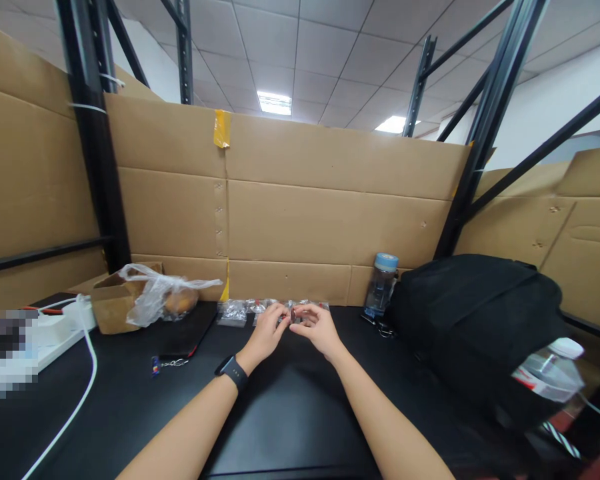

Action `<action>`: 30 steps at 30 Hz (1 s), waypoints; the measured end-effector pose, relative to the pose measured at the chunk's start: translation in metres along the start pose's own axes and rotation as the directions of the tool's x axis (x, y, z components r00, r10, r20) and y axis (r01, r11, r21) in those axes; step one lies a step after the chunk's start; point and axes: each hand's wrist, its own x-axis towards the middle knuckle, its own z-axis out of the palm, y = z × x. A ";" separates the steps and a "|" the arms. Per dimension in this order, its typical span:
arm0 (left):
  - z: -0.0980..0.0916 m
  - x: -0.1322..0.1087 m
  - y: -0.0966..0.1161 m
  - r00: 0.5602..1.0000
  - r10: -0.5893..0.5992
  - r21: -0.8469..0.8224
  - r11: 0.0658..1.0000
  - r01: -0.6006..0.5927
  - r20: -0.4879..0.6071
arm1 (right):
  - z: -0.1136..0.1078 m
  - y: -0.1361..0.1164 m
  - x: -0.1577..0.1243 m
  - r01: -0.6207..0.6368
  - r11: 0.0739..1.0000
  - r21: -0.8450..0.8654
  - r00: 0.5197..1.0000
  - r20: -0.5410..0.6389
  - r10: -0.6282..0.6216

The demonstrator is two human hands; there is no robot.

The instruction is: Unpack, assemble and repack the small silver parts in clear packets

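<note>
My left hand (267,333), with a dark watch (233,371) on its wrist, is closed in a pinch over the middle of the black table. Opposite it, my right hand (321,330) pinches too, its thumb and forefinger on a small dark reddish piece (293,315) between the two hands. The left fingertips touch this piece from the other side. Its kind is too small to make out, and the fingers cover part of it. Just behind the hands lie several small clear plastic bags (233,312) with bits of red, partly hidden by my fingers.
On the left are a power strip (55,340) with a white cable, a small cardboard box (113,307), a plastic bag of orange fruit (180,303) and a black case (187,337) near a keychain (170,363). A water bottle (380,287) and black backpack (475,327) stand right. Cardboard walls (290,220) enclose the table.
</note>
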 end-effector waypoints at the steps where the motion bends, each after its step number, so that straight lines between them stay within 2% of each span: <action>1: 0.000 0.000 0.001 1.000 -0.001 0.013 1.000 0.001 0.004 | 0.000 -0.001 0.000 -0.003 1.000 0.001 1.000 0.001 0.003; 8: 0.001 -0.002 0.004 0.999 -0.024 0.031 0.999 0.025 -0.029 | 0.002 -0.005 -0.002 -0.015 1.000 -0.007 1.000 0.006 0.015; 16: 0.000 -0.003 0.010 0.997 -0.064 0.209 0.975 0.074 -0.052 | 0.002 -0.003 -0.002 -0.079 0.997 0.018 0.997 0.028 0.078; 21: -0.003 -0.003 0.012 0.993 -0.089 0.230 0.968 0.103 -0.072 | -0.001 -0.003 0.000 -0.080 0.990 -0.119 0.994 0.061 0.088; 24: -0.003 -0.002 0.012 0.994 -0.082 0.234 0.967 0.097 -0.071 | -0.002 -0.003 0.001 -0.115 0.988 -0.107 0.992 0.048 0.120; 30: -0.002 -0.003 0.012 0.998 -0.048 0.270 0.961 0.058 -0.043 | -0.004 0.000 0.002 -0.021 0.983 -0.184 0.996 0.086 0.037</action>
